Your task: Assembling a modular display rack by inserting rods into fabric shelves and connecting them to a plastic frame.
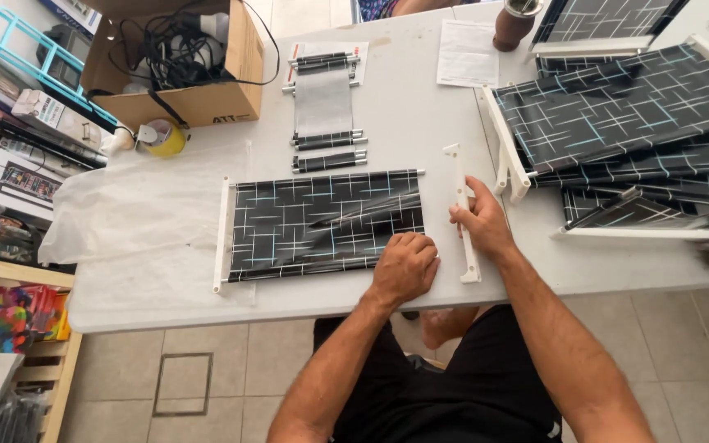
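A black fabric panel (326, 221) with a pattern of thin white and pale blue lines is laid flat on the white table (420, 115); a white plastic end rail (222, 234) is already fitted along its left edge, while its right edge carries none. The left hand (404, 267) is pressed, fingers curled under, onto the panel's lower right corner, holding it down; nothing is seen gripped inside it. The right hand (481, 221) is closed on a loose white rail (463, 215) lying just beside the panel's right edge, thumb and fingers pinched about its middle; the rail lies roughly parallel to that edge, not yet touching it. The step in hand is judged to be the fitting of the second rail; the next move is judged to call for the rail to be lined up with the free edge and the fabric kept taut and square under the left hand. Noted nearby: rolled panels (327, 139) further up the table; a stack of finished panels (625, 123) to the right; a cardboard box of cables (182, 57) at upper left; a paper sheet (467, 53); a translucent sheet (141, 213) under the panel.
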